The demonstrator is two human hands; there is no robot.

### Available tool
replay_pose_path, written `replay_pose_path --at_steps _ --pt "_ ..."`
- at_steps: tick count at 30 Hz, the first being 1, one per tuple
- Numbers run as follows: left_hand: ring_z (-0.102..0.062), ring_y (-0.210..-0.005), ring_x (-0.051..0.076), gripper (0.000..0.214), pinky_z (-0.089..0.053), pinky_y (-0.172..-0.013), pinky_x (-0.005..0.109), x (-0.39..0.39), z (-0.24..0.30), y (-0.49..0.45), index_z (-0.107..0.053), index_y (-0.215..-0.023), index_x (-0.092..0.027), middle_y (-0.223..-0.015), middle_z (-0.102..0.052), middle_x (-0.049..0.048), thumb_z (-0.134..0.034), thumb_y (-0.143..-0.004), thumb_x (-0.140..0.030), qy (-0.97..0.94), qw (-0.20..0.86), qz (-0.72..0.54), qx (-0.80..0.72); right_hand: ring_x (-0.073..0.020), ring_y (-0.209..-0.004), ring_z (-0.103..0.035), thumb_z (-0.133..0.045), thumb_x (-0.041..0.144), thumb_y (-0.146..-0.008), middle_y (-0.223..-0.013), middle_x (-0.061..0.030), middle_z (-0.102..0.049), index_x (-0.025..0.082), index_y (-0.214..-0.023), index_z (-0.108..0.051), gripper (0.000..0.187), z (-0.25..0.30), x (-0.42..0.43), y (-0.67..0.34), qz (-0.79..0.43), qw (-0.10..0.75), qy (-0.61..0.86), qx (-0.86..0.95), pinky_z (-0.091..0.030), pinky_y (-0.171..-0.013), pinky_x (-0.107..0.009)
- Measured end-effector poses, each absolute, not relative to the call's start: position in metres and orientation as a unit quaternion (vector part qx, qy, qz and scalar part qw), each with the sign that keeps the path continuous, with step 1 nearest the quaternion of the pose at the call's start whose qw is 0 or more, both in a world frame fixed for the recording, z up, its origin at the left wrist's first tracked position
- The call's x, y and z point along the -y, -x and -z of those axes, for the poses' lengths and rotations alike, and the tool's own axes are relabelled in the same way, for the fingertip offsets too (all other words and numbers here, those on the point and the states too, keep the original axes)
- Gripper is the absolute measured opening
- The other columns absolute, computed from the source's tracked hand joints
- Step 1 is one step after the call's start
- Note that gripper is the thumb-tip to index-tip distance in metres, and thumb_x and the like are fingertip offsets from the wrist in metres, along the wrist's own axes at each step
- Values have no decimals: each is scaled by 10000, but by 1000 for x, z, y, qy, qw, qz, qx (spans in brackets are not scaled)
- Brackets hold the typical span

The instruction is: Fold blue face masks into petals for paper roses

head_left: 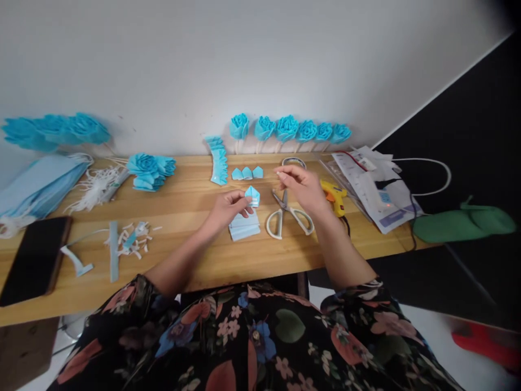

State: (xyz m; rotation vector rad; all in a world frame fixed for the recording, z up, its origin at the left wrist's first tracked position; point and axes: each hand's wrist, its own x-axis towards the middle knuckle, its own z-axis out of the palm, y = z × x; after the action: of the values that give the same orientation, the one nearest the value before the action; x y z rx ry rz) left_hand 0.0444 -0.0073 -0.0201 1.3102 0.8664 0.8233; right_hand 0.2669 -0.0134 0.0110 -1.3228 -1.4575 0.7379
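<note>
My left hand [228, 209] pinches a folded light-blue petal [253, 195] with a pointed top, held above a stack of pale blue fabric pieces [245, 227]. To its right, my right hand [304, 187] is raised over the scissors, thumb and forefinger pressed together; whatever lies between the tips is too small to make out. The white-handled scissors [285, 209] lie with blades parted. Just behind my right hand is a roll of tape [293, 162], partly hidden. Several finished folded petals [247, 173] sit in a row beyond my left hand, beside a strip of overlapping petals [218, 162].
Blue flowers on stems [287, 128] lean along the wall, with more flowers [148, 169] at left. Face masks [36, 182], a phone [36, 260] and scraps [134, 239] occupy the left side. A yellow glue gun [334, 198], papers [366, 184] and a green case [459, 224] lie right.
</note>
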Motion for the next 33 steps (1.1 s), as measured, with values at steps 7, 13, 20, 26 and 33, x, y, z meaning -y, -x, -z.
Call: replay_pose_path --at_steps 7,13,20,26,33 --pt "-480 -461 62 246 -395 -478 193 3 18 -42 -612 -657 -152 -535 -581 -28 -709 -776 -344 -561 622 -377 -397 -170 -925 -670 -666 460 -878 -1059 -43 -721 249 -1192 -666 378 -12 11 -227 -420 444 453 649 -550 -737 -291" --pt "-437 -485 61 284 -359 -484 202 1 20 -41 -608 -662 -163 -557 -536 -42 -705 -749 -416 -581 599 -386 -394 -113 -661 -529 -678 375 -846 -762 26 -608 227 -1116 -701 308 -1 5 -217 -386 435 469 665 -428 -605 -256" --pt "-430 -507 68 343 -338 -510 224 1 24 -42 -583 -635 -166 -567 -503 -40 -734 -712 -464 -565 632 -379 -371 -110 -651 -527 -654 367 -867 -752 31 -600 232 -1114 -710 287 9 2 -215 -385 474 462 643 -436 -607 -251" --pt "-430 -493 69 241 -344 -501 218 -2 24 -40 -577 -638 -166 -542 -502 -43 -708 -746 -337 -524 621 -397 -428 -158 -782 -637 -590 364 -933 -910 -25 -732 229 -1011 -730 209 20 12 -219 -222 504 516 656 -512 -724 -298" --pt "-403 -462 62 222 -322 -485 214 -3 26 -39 -554 -611 -168 -508 -472 -54 -677 -783 -237 -514 608 -408 -447 -209 -873 -668 -572 212 -946 -910 -57 -756 236 -949 -721 152 19 21 -225 -7 433 473 767 -507 -824 -375"
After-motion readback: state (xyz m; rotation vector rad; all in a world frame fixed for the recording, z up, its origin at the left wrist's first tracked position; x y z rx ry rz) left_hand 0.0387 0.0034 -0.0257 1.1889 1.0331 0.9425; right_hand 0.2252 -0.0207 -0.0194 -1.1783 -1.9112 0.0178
